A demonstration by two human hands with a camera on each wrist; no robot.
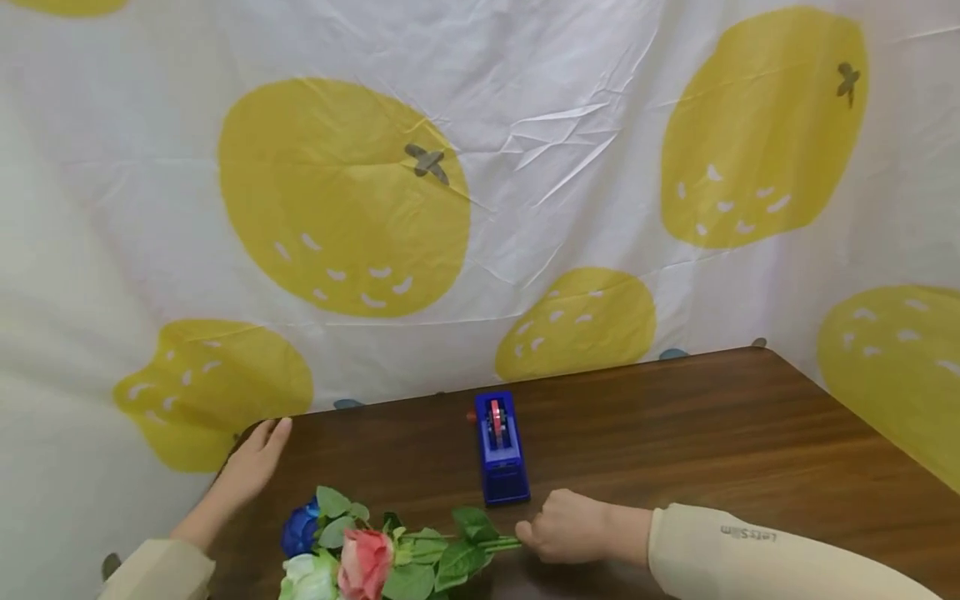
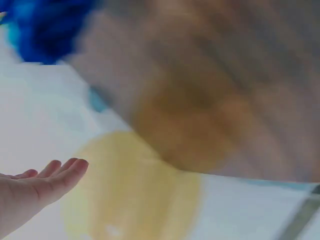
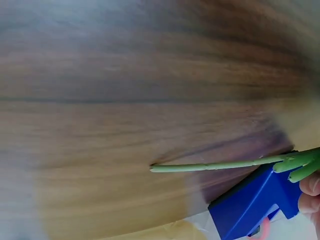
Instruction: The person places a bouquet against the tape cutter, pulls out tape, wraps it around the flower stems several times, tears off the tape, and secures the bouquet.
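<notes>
My right hand (image 1: 566, 527) grips the green stems of a bunch of artificial roses over the front of the table. The bunch has a blue rose (image 1: 302, 528), a pink rose (image 1: 365, 562) and a pale green-white rose (image 1: 309, 577), with green leaves, and its heads point left. In the right wrist view one long stem (image 3: 210, 166) sticks out beyond the shorter ones beside the fingers (image 3: 311, 195). Near the table's back left corner is my left hand (image 1: 253, 458), fingers extended and holding nothing. Beyond the right hand stands a blue tape dispenser (image 1: 506, 486) with a pinkish-red roll.
The dark brown wooden table (image 1: 660, 425) has a rounded back edge at each corner. Behind and around it hangs a white curtain (image 1: 555, 217) printed with big yellow fruits, close to the table's edges.
</notes>
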